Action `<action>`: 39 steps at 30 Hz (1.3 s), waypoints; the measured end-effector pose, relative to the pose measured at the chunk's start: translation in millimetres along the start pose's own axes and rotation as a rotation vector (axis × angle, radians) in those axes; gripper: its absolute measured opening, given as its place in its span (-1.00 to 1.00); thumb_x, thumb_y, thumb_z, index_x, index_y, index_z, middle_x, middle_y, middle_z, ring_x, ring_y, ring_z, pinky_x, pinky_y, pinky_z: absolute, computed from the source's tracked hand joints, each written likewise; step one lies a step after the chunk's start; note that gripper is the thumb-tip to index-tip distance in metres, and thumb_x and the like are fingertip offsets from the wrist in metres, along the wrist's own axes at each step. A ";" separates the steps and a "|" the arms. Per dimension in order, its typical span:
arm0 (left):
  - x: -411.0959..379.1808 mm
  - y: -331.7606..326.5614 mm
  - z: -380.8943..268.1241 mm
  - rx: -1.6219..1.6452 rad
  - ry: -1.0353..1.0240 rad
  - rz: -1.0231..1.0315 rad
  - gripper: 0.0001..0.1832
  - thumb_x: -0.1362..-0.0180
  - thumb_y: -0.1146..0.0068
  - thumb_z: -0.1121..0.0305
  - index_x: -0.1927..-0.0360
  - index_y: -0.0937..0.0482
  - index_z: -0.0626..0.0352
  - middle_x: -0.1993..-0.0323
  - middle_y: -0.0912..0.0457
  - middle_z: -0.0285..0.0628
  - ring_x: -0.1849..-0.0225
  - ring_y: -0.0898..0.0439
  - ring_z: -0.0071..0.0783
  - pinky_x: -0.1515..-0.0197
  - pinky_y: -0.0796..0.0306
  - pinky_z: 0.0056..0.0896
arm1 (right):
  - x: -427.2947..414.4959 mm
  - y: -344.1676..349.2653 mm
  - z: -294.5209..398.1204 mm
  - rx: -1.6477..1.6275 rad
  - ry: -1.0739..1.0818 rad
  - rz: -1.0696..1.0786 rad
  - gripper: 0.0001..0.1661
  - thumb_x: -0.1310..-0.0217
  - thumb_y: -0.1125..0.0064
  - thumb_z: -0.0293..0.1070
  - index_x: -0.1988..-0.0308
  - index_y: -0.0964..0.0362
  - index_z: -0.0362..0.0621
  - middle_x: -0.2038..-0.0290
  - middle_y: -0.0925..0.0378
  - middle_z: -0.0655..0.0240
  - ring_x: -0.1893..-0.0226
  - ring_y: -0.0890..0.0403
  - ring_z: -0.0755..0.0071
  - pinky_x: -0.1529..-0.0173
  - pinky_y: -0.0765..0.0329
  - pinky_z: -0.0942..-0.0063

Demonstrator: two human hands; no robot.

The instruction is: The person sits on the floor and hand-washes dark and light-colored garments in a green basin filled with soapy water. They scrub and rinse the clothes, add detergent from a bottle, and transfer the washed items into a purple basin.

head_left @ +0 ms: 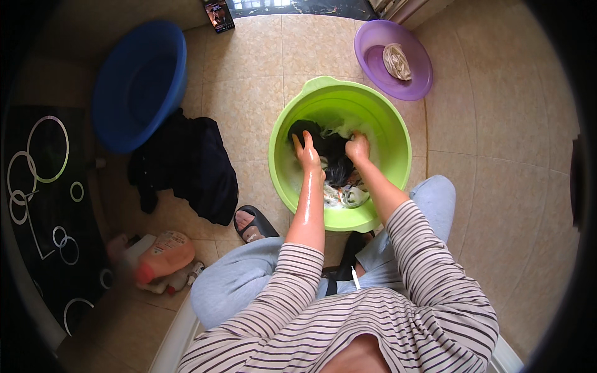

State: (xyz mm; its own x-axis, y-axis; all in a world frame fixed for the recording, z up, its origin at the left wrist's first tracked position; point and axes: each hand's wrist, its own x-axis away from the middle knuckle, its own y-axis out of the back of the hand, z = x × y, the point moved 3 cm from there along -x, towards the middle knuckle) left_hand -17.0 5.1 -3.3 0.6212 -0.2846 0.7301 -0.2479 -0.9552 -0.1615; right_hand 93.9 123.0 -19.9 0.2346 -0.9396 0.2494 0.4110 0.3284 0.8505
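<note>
Both hands are inside a lime-green plastic basin (396,182) with sudsy water along its inner wall. Wet black cloth (333,147) lies bunched between them. My left hand (308,156) holds the cloth's left part, its fingers spread over the dark fabric. On the other side, my right hand (358,147) is closed on the cloth's right edge, its fingertips partly hidden. White patterned cloth (347,196) lies wet in the near part of the basin, below the black cloth. Wetness shines on my left forearm.
A blue tub (175,84) leans at the left beside dark clothing (196,168) on the tiled floor. A purple basin (422,70) holds a crumpled pale cloth (396,62). A phone (218,16) stands at the back. An orange detergent bottle (168,254) lies lower left.
</note>
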 end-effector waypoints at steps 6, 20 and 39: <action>-33.8 21.9 26.9 0.654 0.326 0.512 -0.26 -0.15 -0.12 -0.11 -0.18 -0.33 0.33 -0.02 -0.51 -0.08 0.09 -0.58 -0.21 0.03 -0.47 -0.25 | 131.3 58.5 78.7 -0.506 0.486 0.396 -0.69 0.28 -0.06 -0.51 0.34 -0.48 -0.22 0.39 -0.47 0.20 0.26 -0.49 0.08 0.09 -0.44 0.30; 7.5 -0.3 10.4 -0.364 0.005 0.125 -0.68 -0.06 -0.16 0.20 0.26 -0.62 0.25 0.44 -0.63 -0.16 0.41 -0.63 -0.27 0.25 -0.53 -0.23 | 9.5 0.3 -15.0 -0.062 -0.093 0.392 -0.36 -0.20 0.02 0.16 0.21 -0.45 -0.29 0.25 -0.54 -0.18 0.22 -0.56 -0.24 0.14 -0.47 0.06; 66.2 -47.7 -118.1 -1.488 -0.877 0.050 -0.62 -0.17 -0.01 0.01 0.50 -0.64 0.06 0.47 -0.64 -0.08 0.40 -0.63 -0.04 0.38 -0.47 -0.07 | 187.5 100.8 18.5 0.145 0.891 0.224 -0.68 -0.05 -0.23 -0.14 0.57 -0.47 -0.14 0.59 -0.50 0.19 0.50 -0.55 0.15 0.39 -0.48 0.27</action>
State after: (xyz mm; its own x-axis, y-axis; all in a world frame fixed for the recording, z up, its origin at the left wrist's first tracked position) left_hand -51.9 41.3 131.2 0.6541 -0.7481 0.1120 -0.3836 -0.2005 0.9015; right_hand 163.0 -21.9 121.2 0.9096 -0.4150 0.0181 0.1745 0.4215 0.8899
